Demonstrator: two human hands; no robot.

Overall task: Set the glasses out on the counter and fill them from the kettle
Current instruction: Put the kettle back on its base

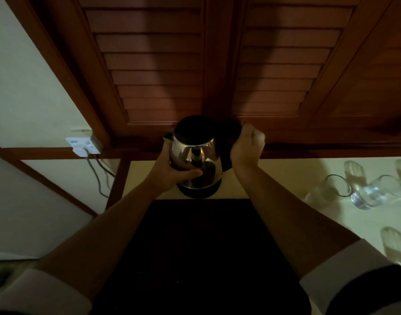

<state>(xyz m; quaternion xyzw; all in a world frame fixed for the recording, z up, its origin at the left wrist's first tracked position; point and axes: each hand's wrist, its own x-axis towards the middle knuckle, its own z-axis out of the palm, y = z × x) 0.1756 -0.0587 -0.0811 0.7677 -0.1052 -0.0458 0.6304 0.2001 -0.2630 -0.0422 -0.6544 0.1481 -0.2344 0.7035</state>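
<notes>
A shiny steel kettle with a black lid stands upright on its black base at the back of the pale counter. My left hand wraps around the kettle's lower left side, thumb across the front. My right hand is closed on the kettle's black handle at the right. Clear glasses stand in a group at the right of the counter, apart from both hands. Another glass sits nearer me at the right edge.
A dark mat covers the counter in front of the kettle. Brown louvred cabinet doors rise right behind it. A white wall socket with a plug and hanging cables is at the left.
</notes>
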